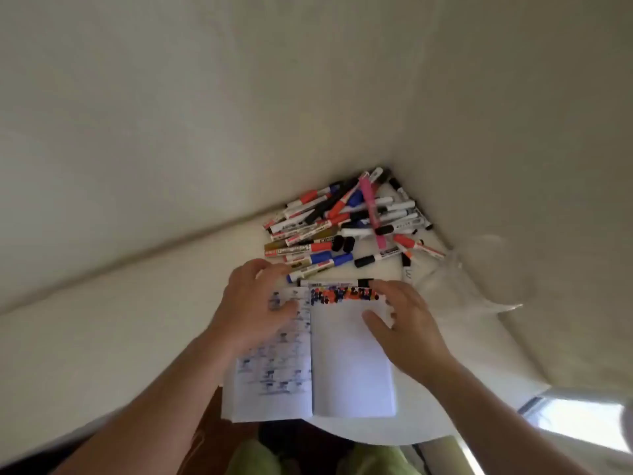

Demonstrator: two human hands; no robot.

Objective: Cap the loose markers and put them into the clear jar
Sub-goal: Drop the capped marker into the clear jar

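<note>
Over on the left, the left hand (255,303) lies spread on the left page of an open notebook (349,365), its fingers (274,269) relaxed and slightly apart, the tips reaching past the top edge of the page toward the nearest markers. That left page is covered in smudged blue and dark scribbles. The notebook sits on a white counter (479,365) pushed into a corner of pale walls. Along the top of the right page runs a band of small orange, blue and black dabs, and a single black-capped marker (337,282) lies just beyond that edge, touching or nearly touching the paper.

Behind it, heaped into the corner, is the pile of markers (349,221): red, blue, black, one pink, some capped, and two loose black caps (343,243) lying beside each other near the middle.

The right hand (407,327) rests on the right page, fingers spread apart and holding nothing, thumb pointing inward across the blank paper.

Further right, the clear jar (479,269) stands near the wall, blurred and hard to make out; I cannot tell whether anything is in it.
</note>
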